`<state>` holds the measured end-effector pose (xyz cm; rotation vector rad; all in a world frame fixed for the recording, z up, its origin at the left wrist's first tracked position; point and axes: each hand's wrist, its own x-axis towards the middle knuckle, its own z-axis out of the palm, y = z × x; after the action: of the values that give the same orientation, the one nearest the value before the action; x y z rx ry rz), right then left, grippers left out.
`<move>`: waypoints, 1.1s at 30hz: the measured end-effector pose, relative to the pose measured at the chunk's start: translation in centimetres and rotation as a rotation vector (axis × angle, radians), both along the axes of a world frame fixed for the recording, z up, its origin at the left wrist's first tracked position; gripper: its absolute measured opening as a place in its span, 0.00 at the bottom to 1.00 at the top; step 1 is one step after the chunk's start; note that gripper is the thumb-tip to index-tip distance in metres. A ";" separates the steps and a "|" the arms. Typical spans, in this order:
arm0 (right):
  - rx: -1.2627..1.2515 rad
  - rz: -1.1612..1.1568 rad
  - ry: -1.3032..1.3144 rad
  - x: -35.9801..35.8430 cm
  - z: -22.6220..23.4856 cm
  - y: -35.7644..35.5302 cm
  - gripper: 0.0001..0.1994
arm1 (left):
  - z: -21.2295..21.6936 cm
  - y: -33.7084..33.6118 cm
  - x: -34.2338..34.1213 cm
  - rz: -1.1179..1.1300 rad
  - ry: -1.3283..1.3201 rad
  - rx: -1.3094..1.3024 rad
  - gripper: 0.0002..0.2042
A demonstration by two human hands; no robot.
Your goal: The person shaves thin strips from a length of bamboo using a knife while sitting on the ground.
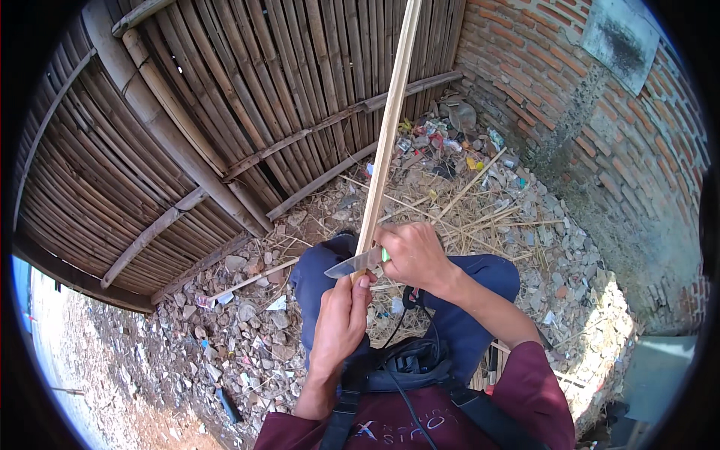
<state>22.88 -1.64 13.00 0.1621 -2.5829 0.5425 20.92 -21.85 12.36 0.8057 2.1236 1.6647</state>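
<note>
A long pale split-bamboo strip rises from between my knees past the top of the view. My left hand is closed around its lower end, thumb upward along it. In my right hand is a knife with a green handle, mostly covered by the fingers. Its broad metal blade lies across the strip just above my left thumb and points left. Whether the edge has cut into the bamboo, I cannot tell.
A bamboo-slat wall stands ahead and left, a brick wall to the right. Litter is heaped in their corner. Stones and thin bamboo offcuts cover the ground around my bent knees. A black cord hangs before my lap.
</note>
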 end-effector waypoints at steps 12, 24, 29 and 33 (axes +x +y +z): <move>0.026 0.015 -0.023 1.7 0.9 -1.8 0.13 | 0.4 -1.9 1.5 -0.012 -0.029 0.058 0.13; 0.046 0.029 -0.049 2.1 0.8 -2.5 0.12 | -0.1 -2.5 1.4 -0.026 -0.040 0.069 0.14; 0.065 0.011 -0.045 2.3 0.9 -2.1 0.13 | -0.1 -2.4 1.3 -0.049 -0.059 0.051 0.14; 0.144 0.027 -0.058 1.7 1.6 -2.2 0.13 | 0.4 -2.9 1.2 -0.066 -0.084 0.074 0.14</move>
<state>24.56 -3.88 14.58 0.2326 -2.6798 0.3761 22.08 -24.77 12.73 0.8028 1.9685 1.7209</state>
